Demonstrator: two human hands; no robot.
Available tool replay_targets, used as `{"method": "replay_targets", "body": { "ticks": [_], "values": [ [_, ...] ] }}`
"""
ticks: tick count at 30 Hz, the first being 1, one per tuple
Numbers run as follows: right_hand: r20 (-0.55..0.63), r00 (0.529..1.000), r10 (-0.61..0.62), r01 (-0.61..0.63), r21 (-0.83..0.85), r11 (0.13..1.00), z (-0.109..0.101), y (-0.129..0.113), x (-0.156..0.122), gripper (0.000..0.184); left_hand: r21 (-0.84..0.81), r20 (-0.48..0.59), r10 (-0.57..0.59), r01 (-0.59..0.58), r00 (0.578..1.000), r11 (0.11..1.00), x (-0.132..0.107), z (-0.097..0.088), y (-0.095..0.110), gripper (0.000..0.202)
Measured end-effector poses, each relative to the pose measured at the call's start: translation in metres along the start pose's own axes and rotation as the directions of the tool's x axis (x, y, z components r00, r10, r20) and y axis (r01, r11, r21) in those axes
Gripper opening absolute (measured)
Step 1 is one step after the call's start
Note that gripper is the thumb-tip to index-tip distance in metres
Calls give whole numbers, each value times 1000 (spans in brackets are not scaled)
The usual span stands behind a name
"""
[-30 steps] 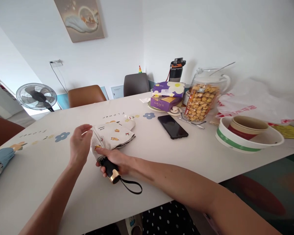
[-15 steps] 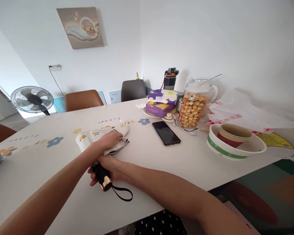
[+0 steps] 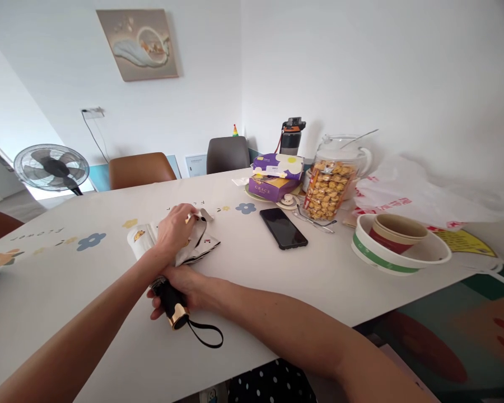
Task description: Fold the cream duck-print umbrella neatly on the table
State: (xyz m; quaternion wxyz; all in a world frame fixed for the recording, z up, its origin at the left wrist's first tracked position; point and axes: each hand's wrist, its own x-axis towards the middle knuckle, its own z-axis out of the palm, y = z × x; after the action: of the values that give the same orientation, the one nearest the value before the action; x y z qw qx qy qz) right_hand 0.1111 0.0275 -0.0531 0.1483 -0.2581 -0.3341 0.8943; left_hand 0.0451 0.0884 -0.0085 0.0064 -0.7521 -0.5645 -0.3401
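A folded white umbrella (image 3: 201, 244) with small cartoon prints lies on the white table (image 3: 277, 274). My right hand (image 3: 185, 285) is wrapped round its black handle (image 3: 171, 305), which has a gold end cap and a black wrist loop. My left hand (image 3: 174, 230) lies on top of the canopy fabric, fingers pinching the strap tab (image 3: 202, 215) at the far end and lifting it off the cloth.
A black phone (image 3: 283, 228) lies right of the umbrella. Behind it stand a purple box (image 3: 273, 178), a snack jar (image 3: 330, 187) and a bottle (image 3: 291, 136). Stacked paper bowls (image 3: 399, 246) and a plastic bag (image 3: 407, 187) are at right. Chairs and a fan (image 3: 51, 168) stand beyond.
My left hand moved from beside the umbrella onto its fabric, then slid to the far end and picked up the strap tab. The right hand kept hold of the handle.
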Motion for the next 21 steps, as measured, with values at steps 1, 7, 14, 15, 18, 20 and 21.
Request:
{"method": "replay_targets", "body": {
  "ticks": [1,7,14,15,18,20,21],
  "values": [
    [-4,1000,2,-2,3,1000,0,0,-1,17,-44,-63,-38,35,997,998,-2,-4,0,18],
    [-18,999,44,-43,34,998,1,-1,-7,31,-270,-365,-138,38,921,962,-22,-41,-15,19],
    [-34,999,-32,35,79,996,2,-1,-9,25,-613,-338,-407,129,848,779,-66,-85,-48,23],
    [-22,999,-43,45,87,995,3,-1,-11,26,-621,-352,-398,107,847,776,-73,-89,-51,22],
    [14,999,-43,41,104,994,6,-3,-19,27,-629,-380,-367,54,849,775,-93,-99,-56,19],
    [28,998,-55,52,101,994,8,-4,-23,28,-656,-369,-407,76,836,751,-104,-102,-60,17],
    [38,997,-64,60,105,993,8,-4,-24,29,-678,-350,-447,107,823,727,-109,-102,-63,16]
  ]
}}
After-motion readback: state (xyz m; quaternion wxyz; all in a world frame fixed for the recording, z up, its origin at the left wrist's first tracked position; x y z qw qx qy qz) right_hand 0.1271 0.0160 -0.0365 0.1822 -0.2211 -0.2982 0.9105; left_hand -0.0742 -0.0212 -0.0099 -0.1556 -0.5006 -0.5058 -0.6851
